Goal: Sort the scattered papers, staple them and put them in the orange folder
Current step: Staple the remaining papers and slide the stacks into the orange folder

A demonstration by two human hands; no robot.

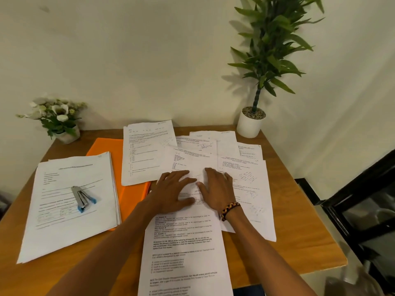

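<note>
Both hands were laid flat, fingers spread and gripping nothing: the left hand [171, 192] and the right hand [215, 190], a braided bracelet [229, 210] at its wrist, pressed on the scattered papers [241, 167] at centre frame. On the nearest printed sheet [183, 253], "Directions (12-16)" and "Q11" could be read; smaller print was blurred. At left, a stapler [82, 198] rested on a sorted stack [64, 221] overlapping the orange folder [102, 148].
</note>
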